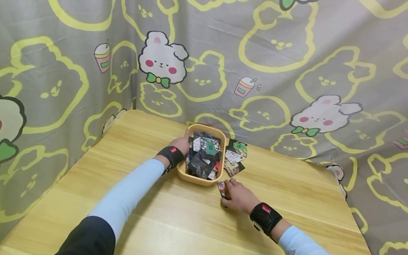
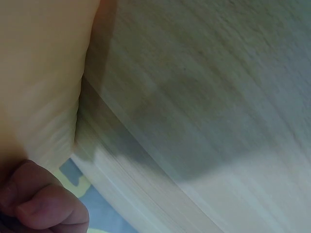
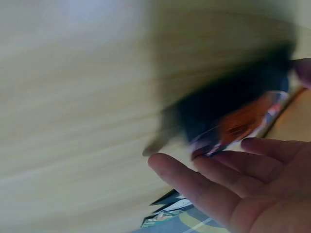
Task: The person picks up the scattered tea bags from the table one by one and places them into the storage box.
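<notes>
My left hand [image 1: 181, 143] grips the left side of an orange-yellow plastic bin [image 1: 197, 181]. In the left wrist view, curled fingers [image 2: 51, 206] lie against the bin's outer wall [image 2: 41, 82]. Small sachets [image 1: 204, 159], mostly black with white, green and red prints, fill the bin in a loose heap. Near the bin's front right corner, my right hand [image 1: 241, 198] pinches a small sachet [image 3: 243, 116] between thumb and fingers, low over the table. This sachet has a dark side and an orange-red print; it is blurred in the right wrist view.
Several sachets [image 1: 234, 157] lie overlapping on the table just right of the bin. The wooden table [image 1: 178, 219] meets a grey curtain [image 1: 210, 42] with cartoon prints at the back and along both sides.
</notes>
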Demonstrator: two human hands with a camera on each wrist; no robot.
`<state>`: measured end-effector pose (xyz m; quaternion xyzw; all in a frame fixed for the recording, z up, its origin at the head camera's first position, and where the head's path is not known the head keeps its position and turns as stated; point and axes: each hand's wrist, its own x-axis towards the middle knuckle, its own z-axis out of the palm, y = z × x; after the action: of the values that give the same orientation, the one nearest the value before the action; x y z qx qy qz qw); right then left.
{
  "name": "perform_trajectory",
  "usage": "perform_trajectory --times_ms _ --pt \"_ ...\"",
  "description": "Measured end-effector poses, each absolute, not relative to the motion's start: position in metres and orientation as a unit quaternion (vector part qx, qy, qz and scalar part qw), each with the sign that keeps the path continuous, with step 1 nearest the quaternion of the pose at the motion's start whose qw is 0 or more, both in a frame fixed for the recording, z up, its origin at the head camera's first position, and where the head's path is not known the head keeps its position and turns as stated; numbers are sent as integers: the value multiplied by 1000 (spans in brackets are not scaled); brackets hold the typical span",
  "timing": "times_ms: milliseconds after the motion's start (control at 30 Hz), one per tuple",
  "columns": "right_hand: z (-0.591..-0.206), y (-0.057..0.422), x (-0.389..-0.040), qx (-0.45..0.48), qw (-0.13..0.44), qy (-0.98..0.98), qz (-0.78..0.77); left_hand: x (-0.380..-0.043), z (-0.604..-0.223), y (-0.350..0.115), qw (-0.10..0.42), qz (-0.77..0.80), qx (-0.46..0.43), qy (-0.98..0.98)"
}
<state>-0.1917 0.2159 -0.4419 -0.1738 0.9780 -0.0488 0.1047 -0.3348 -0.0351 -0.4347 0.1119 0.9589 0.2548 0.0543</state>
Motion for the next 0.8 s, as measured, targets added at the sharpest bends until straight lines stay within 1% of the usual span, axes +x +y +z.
perform_trajectory --times_ms 133,300,400,533,667,800 --pt "-445 218 -189 -194 69 977 -47 -335 -434 -36 60 251 110 960" --pt "-442 226 -187 -177 3 984 -9 -334 -432 -37 70 250 104 960" --pt "-425 232 -191 -157 -21 987 1 -334 -431 -37 71 252 106 959" --pt "-390 232 -203 -140 -44 989 -10 -336 -431 -38 74 251 110 959" --pt "-362 219 -218 -150 -84 985 -11 -336 -433 -37 71 248 108 960" --pt "-348 200 -231 -163 -107 981 -9 -334 -435 -34 58 247 112 961"
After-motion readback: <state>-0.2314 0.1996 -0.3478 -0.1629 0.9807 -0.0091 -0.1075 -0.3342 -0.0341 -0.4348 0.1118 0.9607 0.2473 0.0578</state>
